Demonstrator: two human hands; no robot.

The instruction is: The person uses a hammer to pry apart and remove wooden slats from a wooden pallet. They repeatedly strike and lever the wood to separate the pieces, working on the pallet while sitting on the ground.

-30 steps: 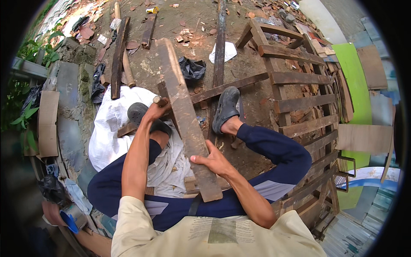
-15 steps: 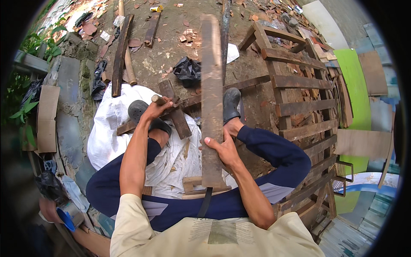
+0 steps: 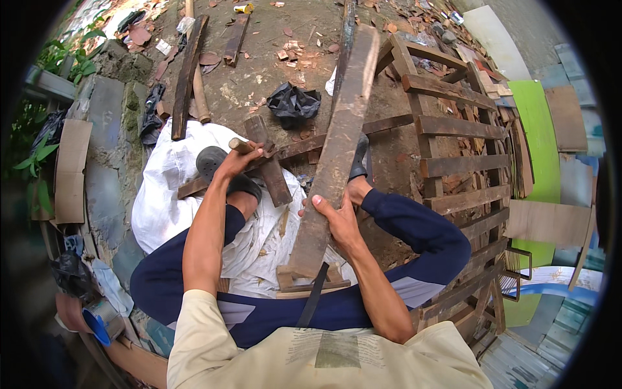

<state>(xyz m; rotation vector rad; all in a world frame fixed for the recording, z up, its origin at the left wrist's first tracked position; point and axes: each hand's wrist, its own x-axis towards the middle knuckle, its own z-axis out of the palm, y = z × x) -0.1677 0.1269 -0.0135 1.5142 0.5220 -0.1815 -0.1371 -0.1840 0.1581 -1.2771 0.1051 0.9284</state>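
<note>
My right hand [image 3: 335, 219] is closed around the lower part of a long, dark, weathered wooden plank [image 3: 340, 139], thumb on its upper face. The plank slants, its far end leaning right and its near end close to my lap. Closed in my left hand [image 3: 241, 162] is a tool with a round wooden handle [image 3: 240, 146]; its working end is too unclear to name. Just beneath that hand, a short wooden board [image 3: 275, 185] lies across other wood pieces. A small wooden block frame [image 3: 304, 288] sits below the plank's near end.
A white sack [image 3: 162, 201] spreads under my left foot. On the right stands a slatted wooden frame [image 3: 463, 163], with a green panel [image 3: 541, 142] beyond it. A black plastic bag [image 3: 293, 104] and loose boards [image 3: 189, 78] lie ahead. A low concrete wall [image 3: 107, 162] runs along the left.
The plank has swung from nearly straight ahead to a slant, its far end moving right and its near end slightly left. My left hand stays in place with the tool.
</note>
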